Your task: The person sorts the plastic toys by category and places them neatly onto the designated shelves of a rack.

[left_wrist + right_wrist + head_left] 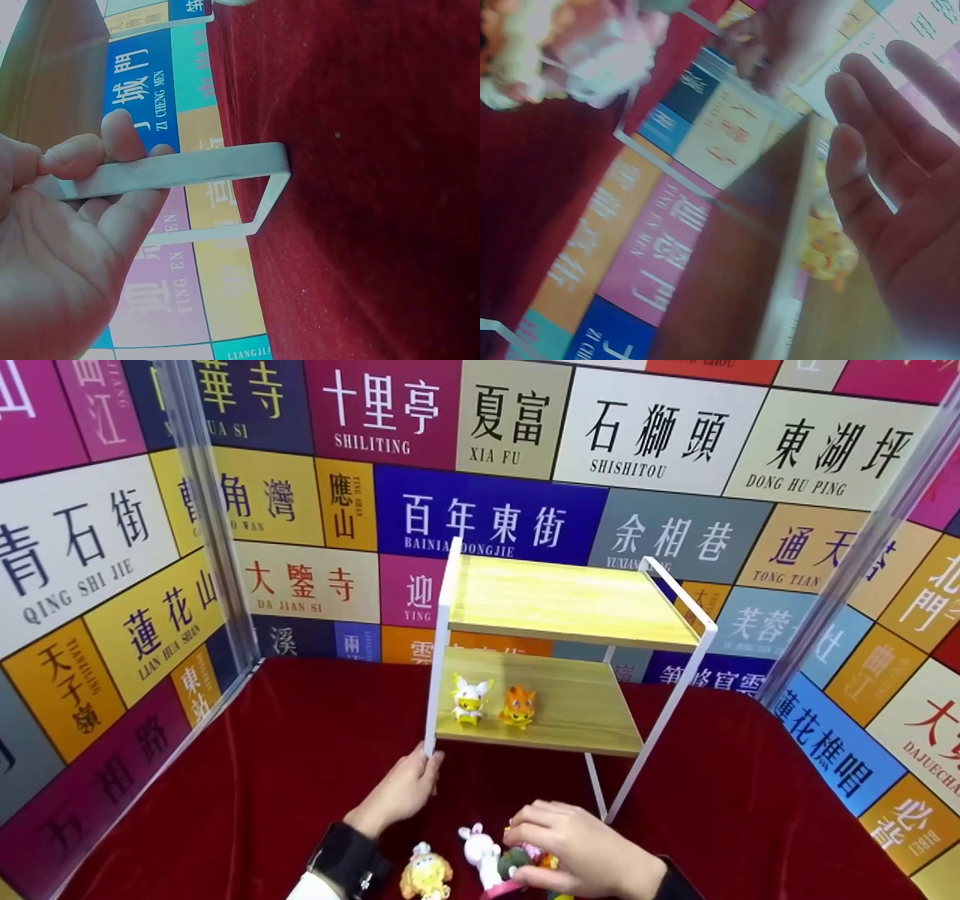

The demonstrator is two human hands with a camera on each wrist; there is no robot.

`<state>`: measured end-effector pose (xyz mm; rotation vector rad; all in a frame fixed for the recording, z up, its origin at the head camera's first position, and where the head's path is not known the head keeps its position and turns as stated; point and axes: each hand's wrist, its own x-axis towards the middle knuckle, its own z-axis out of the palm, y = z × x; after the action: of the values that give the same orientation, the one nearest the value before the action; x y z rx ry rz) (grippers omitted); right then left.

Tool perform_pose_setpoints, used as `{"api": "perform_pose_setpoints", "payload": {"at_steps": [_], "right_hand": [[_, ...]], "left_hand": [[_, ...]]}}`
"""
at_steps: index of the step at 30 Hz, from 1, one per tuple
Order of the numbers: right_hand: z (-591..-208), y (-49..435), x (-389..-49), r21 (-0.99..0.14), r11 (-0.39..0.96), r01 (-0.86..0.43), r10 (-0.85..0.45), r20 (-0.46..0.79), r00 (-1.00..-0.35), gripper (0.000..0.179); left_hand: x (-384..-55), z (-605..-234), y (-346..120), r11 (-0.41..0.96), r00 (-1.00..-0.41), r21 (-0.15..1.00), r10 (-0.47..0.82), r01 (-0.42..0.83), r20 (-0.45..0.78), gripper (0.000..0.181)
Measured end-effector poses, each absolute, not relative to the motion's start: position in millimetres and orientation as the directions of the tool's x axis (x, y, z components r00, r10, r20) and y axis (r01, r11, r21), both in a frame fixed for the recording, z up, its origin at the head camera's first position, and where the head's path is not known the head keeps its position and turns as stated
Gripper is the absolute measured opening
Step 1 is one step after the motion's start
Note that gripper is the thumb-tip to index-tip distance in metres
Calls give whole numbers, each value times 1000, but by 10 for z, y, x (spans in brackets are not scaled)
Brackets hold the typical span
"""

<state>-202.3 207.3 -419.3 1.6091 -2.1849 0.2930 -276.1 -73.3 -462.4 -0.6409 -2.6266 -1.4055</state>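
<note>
My left hand [401,789] grips the lower part of the left white metal leg [439,667] of a small two-tier shelf. In the left wrist view, fingers and thumb are wrapped about that white bar [225,161]. My right hand [581,847] hovers over a cluster of small figurines; a white rabbit figurine [481,851] stands beside its fingertips. Spread and holding nothing, the right hand [900,202] appears close to the shelf in the right wrist view. On the lower wooden board [577,697] stand a white-hooded figurine [469,701] and an orange-hooded figurine [518,707].
A yellowish puppy-like figurine [426,874] sits on the dark red cloth [300,780] between my hands. The shelf's upper board [570,596] bears nothing. Walls of colourful signs [487,517] enclose the cloth at the back and sides.
</note>
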Motion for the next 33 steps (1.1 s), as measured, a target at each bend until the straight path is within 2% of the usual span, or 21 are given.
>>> {"api": "perform_pose_setpoints", "payload": {"at_steps": [5,10,15,17,23,33], "right_hand": [[-4304,2134,-2038,-92,384,-919,-887,239,-395,54],[-4316,2223,-2054,-259,498,-827,-857,-3,-515,81],[-4337,2289,-2082,-298,625,-722,-775,-123,-620,96],[-4369,2300,-2090,-292,640,-711,-762,-124,-636,94],[-4464,2317,-2108,-237,614,-753,-785,-78,-615,68],[-4487,2277,-2136,-281,642,-713,-755,-73,-651,56]], "left_hand": [[-2768,-4629,-713,482,-905,775,325,409,276,26],[-2797,-4599,-702,487,-909,777,322,400,265,24],[-2801,-4582,-702,484,-914,784,313,388,259,23],[-2796,-4587,-702,485,-912,782,316,391,261,23],[-2793,-4618,-682,484,-908,779,323,399,265,23],[-2760,-4642,-725,473,-910,786,310,398,274,23]]}}
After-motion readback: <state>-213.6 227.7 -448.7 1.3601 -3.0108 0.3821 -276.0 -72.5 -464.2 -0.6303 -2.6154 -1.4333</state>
